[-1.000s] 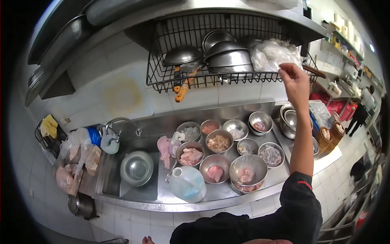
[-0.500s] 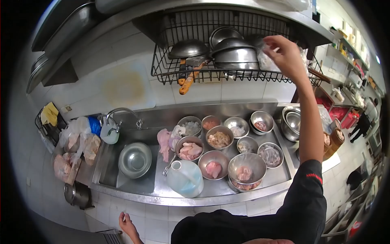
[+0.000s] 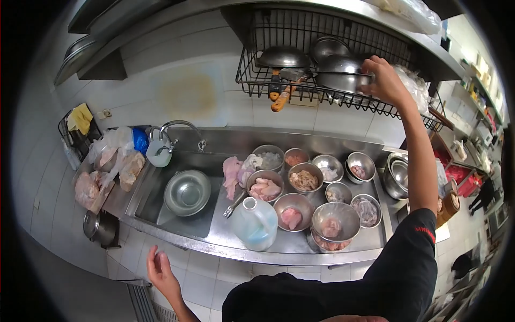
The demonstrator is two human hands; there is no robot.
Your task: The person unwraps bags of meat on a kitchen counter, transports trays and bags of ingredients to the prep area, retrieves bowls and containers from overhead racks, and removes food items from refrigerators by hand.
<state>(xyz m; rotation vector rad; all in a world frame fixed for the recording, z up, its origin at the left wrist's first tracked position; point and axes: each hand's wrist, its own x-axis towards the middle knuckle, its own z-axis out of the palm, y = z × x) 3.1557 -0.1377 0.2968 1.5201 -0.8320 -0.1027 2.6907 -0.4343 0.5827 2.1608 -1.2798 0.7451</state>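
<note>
My right hand (image 3: 384, 81) reaches up to the wire rack (image 3: 343, 100), at the right side of the stacked metal bowls (image 3: 339, 80). Its thumb and fingers are apart beside the bowls' rims; whether they touch is unclear. Low on the left, my left hand (image 3: 163, 275) is open and empty in front of the counter, its fingers slightly curled. Two orange-handled tools (image 3: 281, 101) and an upturned metal bowl (image 3: 283, 57) lie left of the stack. A plastic bag (image 3: 413, 88) sits right of my right hand.
Metal bowls of raw meat (image 3: 264, 188) and other food cover the counter (image 3: 225, 236), beside a jug of bluish liquid (image 3: 255, 224). A basin (image 3: 187, 192) sits in the sink under the faucet (image 3: 182, 123). Bagged meat (image 3: 88, 189) is at left. Another person (image 3: 484, 193) stands far right.
My right hand has moved left from the plastic bag to the stacked bowls. My left hand has risen further into view. The camera view has shifted.
</note>
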